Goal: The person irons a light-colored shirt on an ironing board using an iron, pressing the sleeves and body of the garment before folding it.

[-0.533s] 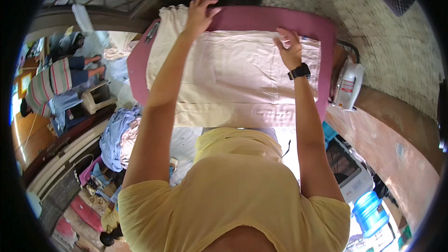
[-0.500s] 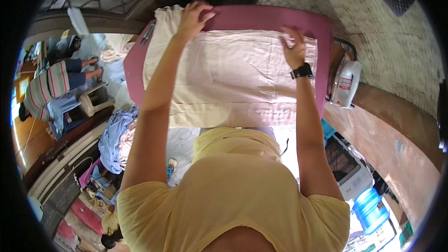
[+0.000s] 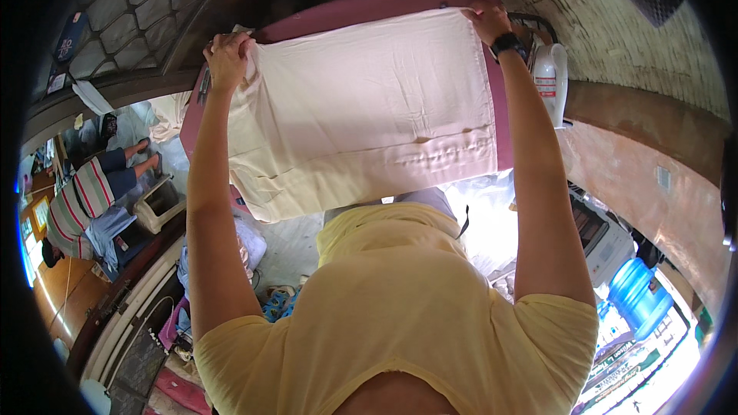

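A cream cloth (image 3: 369, 107) lies spread over a maroon padded board (image 3: 384, 6), and its near edge hangs past the board's front side. At the cloth's far left corner, my left hand (image 3: 227, 60) pinches the fabric, which is bunched beneath the fingers. My right hand (image 3: 489, 23), with a black watch on its wrist, has its fingers closed on the far right corner. Creases run across the cloth's lower right part. Beside my left wrist, a small dark slim object (image 3: 204, 86) rests on the board's left end.
A white object with a handle and red-marked label (image 3: 547, 84) stands off the board's right end. A metal lattice (image 3: 131, 8) is at the far left. A person in a striped shirt (image 3: 81, 200) is farther left, near a beige bin (image 3: 160, 204). Low right is a blue water jug (image 3: 639, 296).
My hands have moved apart, the left leftward and the right up and rightward, and now hold the cloth's far corners. The cloth has been drawn out wider and farther up the board.
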`<state>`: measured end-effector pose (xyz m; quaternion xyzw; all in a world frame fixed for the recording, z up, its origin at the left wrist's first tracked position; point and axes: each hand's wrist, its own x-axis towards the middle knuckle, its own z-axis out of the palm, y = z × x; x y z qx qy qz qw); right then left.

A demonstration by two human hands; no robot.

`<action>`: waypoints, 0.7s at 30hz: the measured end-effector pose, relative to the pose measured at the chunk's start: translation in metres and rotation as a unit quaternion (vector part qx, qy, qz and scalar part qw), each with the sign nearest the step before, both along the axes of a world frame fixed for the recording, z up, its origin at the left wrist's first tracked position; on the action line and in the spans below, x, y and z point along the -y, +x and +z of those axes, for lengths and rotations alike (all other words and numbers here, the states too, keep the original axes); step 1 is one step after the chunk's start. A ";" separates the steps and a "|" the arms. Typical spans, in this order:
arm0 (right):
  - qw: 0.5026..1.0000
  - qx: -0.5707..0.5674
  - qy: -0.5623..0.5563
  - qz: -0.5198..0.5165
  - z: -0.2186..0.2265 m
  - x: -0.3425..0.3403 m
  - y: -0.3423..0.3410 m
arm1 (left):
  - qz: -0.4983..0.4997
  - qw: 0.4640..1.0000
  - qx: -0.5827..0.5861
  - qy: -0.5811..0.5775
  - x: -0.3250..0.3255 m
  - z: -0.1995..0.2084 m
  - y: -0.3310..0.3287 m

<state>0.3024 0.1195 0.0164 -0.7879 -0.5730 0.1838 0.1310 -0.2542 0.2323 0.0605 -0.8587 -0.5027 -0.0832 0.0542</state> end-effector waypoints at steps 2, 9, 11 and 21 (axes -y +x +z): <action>0.998 0.055 0.000 -0.042 0.003 -0.003 -0.018 | 0.043 0.998 -0.031 0.034 0.000 -0.012 0.008; 0.964 0.042 0.259 -0.035 0.023 0.102 -0.015 | -0.017 0.978 0.169 0.123 0.017 -0.019 0.086; 0.965 0.063 0.253 -0.041 0.018 0.170 -0.031 | -0.076 0.971 0.216 0.067 0.028 -0.006 0.132; 0.948 0.033 0.211 -0.236 0.004 0.299 -0.109 | -0.219 0.932 0.276 -0.089 0.060 -0.040 0.346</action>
